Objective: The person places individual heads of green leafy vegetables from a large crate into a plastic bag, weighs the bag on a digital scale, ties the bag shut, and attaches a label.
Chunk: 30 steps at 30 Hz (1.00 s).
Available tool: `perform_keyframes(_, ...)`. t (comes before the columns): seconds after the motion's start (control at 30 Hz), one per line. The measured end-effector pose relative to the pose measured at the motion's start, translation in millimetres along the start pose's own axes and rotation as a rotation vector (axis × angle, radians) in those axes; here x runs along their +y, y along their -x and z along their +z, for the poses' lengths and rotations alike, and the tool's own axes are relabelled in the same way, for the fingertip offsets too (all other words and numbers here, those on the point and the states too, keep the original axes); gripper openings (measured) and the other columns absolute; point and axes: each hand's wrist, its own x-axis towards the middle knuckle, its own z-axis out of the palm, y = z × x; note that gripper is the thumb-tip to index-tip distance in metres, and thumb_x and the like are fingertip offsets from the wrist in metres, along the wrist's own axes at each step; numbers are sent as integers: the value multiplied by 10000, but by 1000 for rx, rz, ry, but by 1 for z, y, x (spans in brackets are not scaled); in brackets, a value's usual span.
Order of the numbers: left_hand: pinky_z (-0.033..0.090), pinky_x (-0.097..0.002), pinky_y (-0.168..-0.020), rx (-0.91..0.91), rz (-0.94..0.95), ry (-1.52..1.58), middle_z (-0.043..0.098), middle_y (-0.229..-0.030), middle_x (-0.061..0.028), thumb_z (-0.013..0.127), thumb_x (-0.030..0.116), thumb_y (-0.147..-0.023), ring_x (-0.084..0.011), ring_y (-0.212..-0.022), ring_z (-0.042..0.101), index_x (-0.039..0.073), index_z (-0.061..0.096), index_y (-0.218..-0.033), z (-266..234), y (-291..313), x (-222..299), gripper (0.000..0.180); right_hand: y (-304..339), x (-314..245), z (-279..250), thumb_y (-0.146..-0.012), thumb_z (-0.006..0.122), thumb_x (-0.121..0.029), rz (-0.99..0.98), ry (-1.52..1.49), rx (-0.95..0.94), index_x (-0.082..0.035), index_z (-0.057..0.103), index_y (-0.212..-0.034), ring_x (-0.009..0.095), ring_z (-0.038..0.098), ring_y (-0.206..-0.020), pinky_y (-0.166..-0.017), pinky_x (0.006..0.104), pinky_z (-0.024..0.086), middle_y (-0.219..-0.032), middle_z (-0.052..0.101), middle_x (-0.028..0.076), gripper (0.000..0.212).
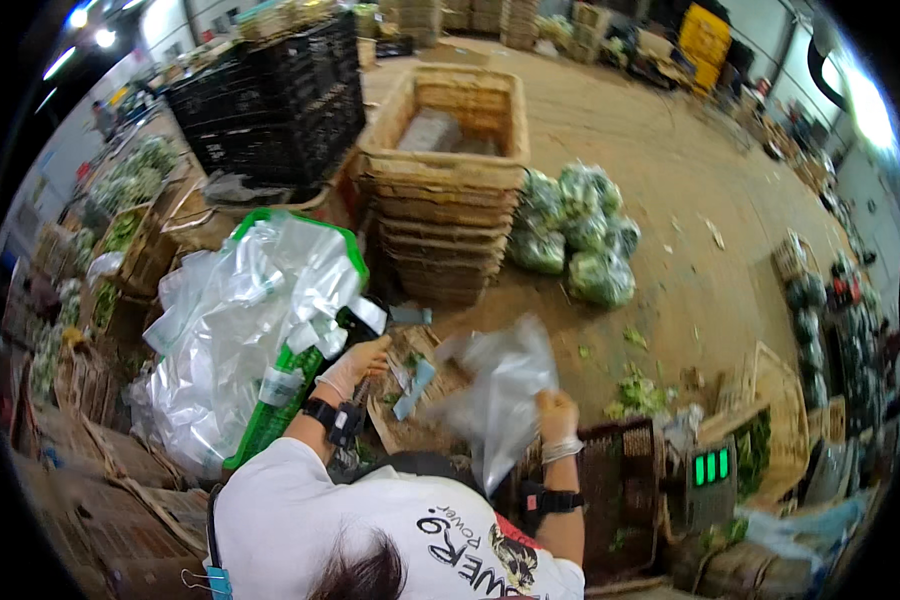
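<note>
A clear plastic bag [515, 385], blurred by motion, hangs from my right hand [557, 415], whose fingers are closed on its edge. My left hand [365, 360], in a thin glove, is beside the right side of a green crate [270, 405]. Its fingers look curled together; what they hold, if anything, I cannot make out. Clear plastic bags [260, 300] lie heaped over the green crate and spill past its left side. Between my hands, scraps of blue and brown material [415, 390] lie low down.
Stacked yellowish crates [445, 190] stand ahead, with black crates [270, 110] to their left. Bagged green vegetables [580, 230] sit on the floor at their right. A brown crate [620, 490] and a scale with a lit green display [710, 480] are at my right; loose leaves [640, 395] lie nearby.
</note>
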Motion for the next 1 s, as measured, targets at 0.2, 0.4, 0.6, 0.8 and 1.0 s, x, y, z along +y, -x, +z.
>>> perform_keyframes(0.2,442,-245,-768,-617,572,-322,481,-1195,-120,560,424,-814,-117,-910,507,0,427,-1239,211,70,48,615,53,-4,-17,-809,598,-133,-429,286,591,-2,505,-654,103,326,-449,-395,279,300,-486,391,103,223)
perform_keyframes(0.4,436,-223,-704,-642,608,-499,555,-986,-60,624,2,-750,-110,-817,515,23,494,-1184,322,101,41,454,75,36,-38,-787,596,-185,-268,356,333,-7,610,-857,208,598,-602,-555,317,465,-667,615,133,191)
perform_keyframes(0.6,422,-199,-694,-762,863,-641,579,-883,-22,569,-64,-776,-73,-770,506,40,541,-1157,323,129,52,396,148,-19,-91,-777,601,-266,-166,302,89,-2,606,-957,312,612,-810,-723,363,478,-874,626,181,320)
perform_keyframes(0.8,432,-190,-661,-951,639,-760,596,-800,19,556,20,-825,-57,-726,510,-2,608,-1033,331,172,88,215,139,-26,-127,-757,661,-269,-584,282,398,5,592,-961,192,579,-863,-772,331,451,-877,621,148,349)
perform_keyframes(1.0,316,-205,-489,-772,869,-948,455,-639,62,570,186,-849,-35,-600,377,-40,595,-820,338,164,102,230,156,24,-120,-790,629,-250,-107,-194,-14,-13,619,-917,114,561,-747,-677,264,462,-814,623,50,269)
